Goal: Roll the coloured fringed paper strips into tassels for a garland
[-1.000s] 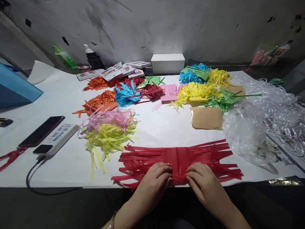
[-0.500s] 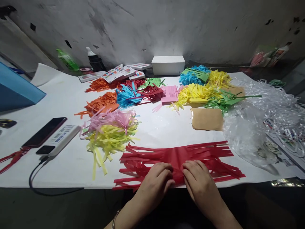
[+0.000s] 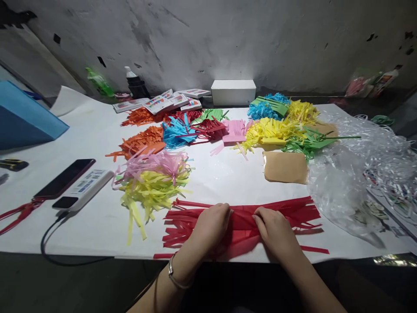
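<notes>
A red tissue-paper tassel sheet (image 3: 243, 221), fringed at both its left and right ends, lies along the front edge of the white-covered table. My left hand (image 3: 213, 224) is closed on its middle part, fingers curled over the paper. On the other side of the middle, my right hand (image 3: 272, 226) pinches the same sheet. Between the hands the paper is creased, and its near part bulges at the table edge. Beyond it to the left are a yellow fringe bundle (image 3: 148, 191) and a pink fringe bundle (image 3: 156, 164).
Fringed bundles in orange (image 3: 140, 141), blue (image 3: 180, 131) and yellow (image 3: 273, 129) line the back, before a white box (image 3: 233, 92). A brown card (image 3: 285, 167) lies right of centre, beside clear plastic bags (image 3: 339, 187). A phone (image 3: 65, 179) and corded power bank (image 3: 84, 189) lie left.
Both hands have moved away from me, up over the red sheet, and now grip it nearer its far edge. The near paper has shifted and bunched up. The view has tilted slightly.
</notes>
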A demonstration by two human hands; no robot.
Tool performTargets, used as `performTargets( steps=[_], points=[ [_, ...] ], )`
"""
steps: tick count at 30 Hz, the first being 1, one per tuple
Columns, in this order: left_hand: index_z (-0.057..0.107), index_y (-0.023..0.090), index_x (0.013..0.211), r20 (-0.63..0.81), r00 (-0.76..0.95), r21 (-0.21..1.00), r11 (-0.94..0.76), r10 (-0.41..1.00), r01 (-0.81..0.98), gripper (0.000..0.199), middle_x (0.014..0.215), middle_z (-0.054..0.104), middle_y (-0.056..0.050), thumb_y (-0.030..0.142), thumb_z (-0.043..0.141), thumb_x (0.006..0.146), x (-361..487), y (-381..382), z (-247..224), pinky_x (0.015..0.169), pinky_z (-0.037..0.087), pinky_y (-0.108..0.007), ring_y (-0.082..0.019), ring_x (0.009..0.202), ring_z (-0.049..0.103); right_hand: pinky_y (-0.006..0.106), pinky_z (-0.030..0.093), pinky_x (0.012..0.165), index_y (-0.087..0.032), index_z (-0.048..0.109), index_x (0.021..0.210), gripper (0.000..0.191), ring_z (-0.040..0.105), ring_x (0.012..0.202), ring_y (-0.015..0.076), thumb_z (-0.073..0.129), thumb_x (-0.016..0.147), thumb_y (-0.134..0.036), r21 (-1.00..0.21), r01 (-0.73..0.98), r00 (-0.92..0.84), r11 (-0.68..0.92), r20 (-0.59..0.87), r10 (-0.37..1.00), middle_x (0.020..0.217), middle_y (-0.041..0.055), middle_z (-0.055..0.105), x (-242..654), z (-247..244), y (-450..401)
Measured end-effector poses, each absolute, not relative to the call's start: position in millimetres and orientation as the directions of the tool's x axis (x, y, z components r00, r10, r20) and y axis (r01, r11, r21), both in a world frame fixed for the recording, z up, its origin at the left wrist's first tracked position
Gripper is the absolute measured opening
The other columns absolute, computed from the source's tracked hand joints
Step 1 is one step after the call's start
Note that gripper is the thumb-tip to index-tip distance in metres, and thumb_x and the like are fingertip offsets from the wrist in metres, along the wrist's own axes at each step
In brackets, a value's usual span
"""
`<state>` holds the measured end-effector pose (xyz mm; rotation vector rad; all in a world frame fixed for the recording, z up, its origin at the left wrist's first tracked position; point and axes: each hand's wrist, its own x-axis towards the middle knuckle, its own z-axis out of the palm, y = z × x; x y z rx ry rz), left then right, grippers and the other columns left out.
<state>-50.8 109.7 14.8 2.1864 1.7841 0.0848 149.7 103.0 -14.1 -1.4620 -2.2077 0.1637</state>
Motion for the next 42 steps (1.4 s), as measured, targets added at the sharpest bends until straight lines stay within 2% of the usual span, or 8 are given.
performTargets(
  steps=[4, 8, 12, 19, 23, 30, 37, 42],
  points=[
    [0.066, 0.017, 0.084, -0.185, 0.182, 0.228, -0.138, 0.966, 0.964, 0.029, 0.086, 0.075, -0.014, 0.020, 0.041, 0.100, -46.0, 119.3, 15.0, 0.065, 0.045, -0.034, -0.029, 0.078, 0.071, 0.034, 0.043, 0.062, -0.022, 0.057, 0.077, 0.017, 0.064, 0.063, 0.0231, 0.056, 0.092, -0.013, -0.262, 0.894, -0.267, 0.363, 0.338, 0.902, 0.069, 0.0037, 0.067, 146.8, -9.6, 117.4],
    [0.067, 0.017, 0.088, -0.203, 0.183, 0.212, -0.140, 0.962, 0.967, 0.029, 0.088, 0.076, -0.013, 0.020, 0.041, 0.100, -45.4, 119.9, 13.0, 0.067, 0.045, -0.033, -0.026, 0.080, 0.071, 0.054, 0.037, 0.102, -0.018, 0.063, 0.106, 0.022, 0.060, 0.117, 0.0324, 0.057, 0.088, -0.006, -0.193, 0.801, -0.451, 0.567, 0.428, 0.783, 0.121, 0.0151, 0.067, 147.1, 0.8, 104.5],
    [0.067, 0.018, 0.087, -0.199, 0.194, 0.206, -0.153, 0.961, 0.967, 0.029, 0.085, 0.075, -0.011, 0.020, 0.041, 0.100, -47.2, 120.5, 10.3, 0.066, 0.044, -0.031, -0.024, 0.077, 0.070, 0.056, 0.023, 0.116, -0.020, 0.060, 0.077, 0.020, 0.053, 0.130, 0.0276, 0.055, 0.096, -0.017, -0.211, 0.665, -0.569, 0.717, 0.479, 0.669, 0.130, 0.0084, 0.067, 151.0, -3.0, 79.9],
    [0.066, 0.018, 0.085, -0.180, 0.205, 0.212, -0.166, 0.962, 0.963, 0.030, 0.085, 0.076, -0.012, 0.020, 0.040, 0.099, -47.5, 121.2, 11.3, 0.064, 0.043, -0.032, -0.026, 0.077, 0.070, 0.067, 0.038, 0.092, -0.021, 0.065, 0.076, 0.038, 0.066, 0.104, 0.0380, 0.040, 0.103, -0.033, -0.046, 0.949, -0.236, 0.311, 0.549, 0.802, 0.105, 0.0145, 0.074, 204.8, -16.1, 55.9],
    [0.066, 0.017, 0.083, -0.162, 0.210, 0.211, -0.174, 0.964, 0.962, 0.029, 0.083, 0.075, -0.012, 0.019, 0.042, 0.098, -47.5, 121.1, 11.6, 0.063, 0.042, -0.032, -0.027, 0.076, 0.070, 0.058, 0.048, 0.082, -0.016, 0.067, 0.099, 0.021, 0.066, 0.099, 0.0398, 0.052, 0.098, -0.031, 0.038, 0.998, -0.065, 0.052, 0.643, 0.764, 0.113, 0.0195, 0.071, 227.6, 7.5, 44.9],
    [0.067, 0.018, 0.080, -0.125, 0.226, 0.234, -0.192, 0.966, 0.953, 0.028, 0.080, 0.076, -0.011, 0.018, 0.045, 0.097, -50.2, 125.0, 3.9, 0.061, 0.043, -0.032, -0.025, 0.072, 0.071, 0.038, 0.054, 0.100, -0.009, 0.066, 0.122, 0.043, 0.065, 0.117, 0.0252, 0.045, 0.087, 0.004, -0.034, 0.674, -0.604, 0.738, 0.550, 0.577, 0.126, 0.0136, 0.070, 147.0, 1.9, 74.6],
    [0.067, 0.017, 0.107, 0.044, 0.164, 0.240, -0.170, 0.986, 0.956, 0.021, 0.113, 0.072, -0.014, 0.014, 0.050, 0.095, -78.2, 114.9, 15.0, 0.088, 0.049, -0.041, -0.029, 0.103, 0.066, 0.037, 0.063, 0.084, -0.004, 0.074, 0.101, 0.037, 0.074, 0.098, 0.0280, 0.046, 0.079, 0.007, 0.016, 0.651, -0.616, 0.759, 0.596, 0.515, 0.108, 0.0172, 0.077, 129.7, -35.9, 98.6],
    [0.064, 0.023, 0.115, 0.367, 0.480, 0.194, -0.571, 0.796, 0.798, 0.021, 0.121, 0.070, -0.008, 0.020, 0.058, 0.095, -63.8, 92.5, -2.0, 0.112, 0.028, -0.052, -0.027, 0.117, 0.057, 0.035, 0.061, 0.087, -0.004, 0.071, 0.107, 0.035, 0.073, 0.099, 0.0248, 0.042, 0.088, 0.001, -0.051, 0.661, -0.545, 0.748, 0.653, 0.526, 0.108, 0.0170, 0.076, 134.6, -27.8, 91.9]
  ],
)
